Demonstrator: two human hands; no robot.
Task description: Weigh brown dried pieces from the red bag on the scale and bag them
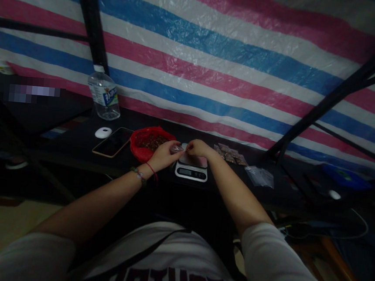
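A small clear plastic bag (176,149) is between my two hands, over the back of a white digital scale (191,172). My left hand (164,156) is closed around the bag's body. The fingers of my right hand (197,147) pinch its other end, though their tips are partly hidden. Just left of the scale, a red plastic bag (138,153) lies spread like a bowl, with small brown pieces (154,142) inside. My left wrist is beside its rim.
Filled small bags (230,154) lie right of the scale, with flat clear bags (259,176) nearer the edge. Leftward are a phone (113,142), a white round object (103,132) and a large clear bottle (103,96). Dark metal posts (92,18) and a striped sheet (194,66) stand behind.
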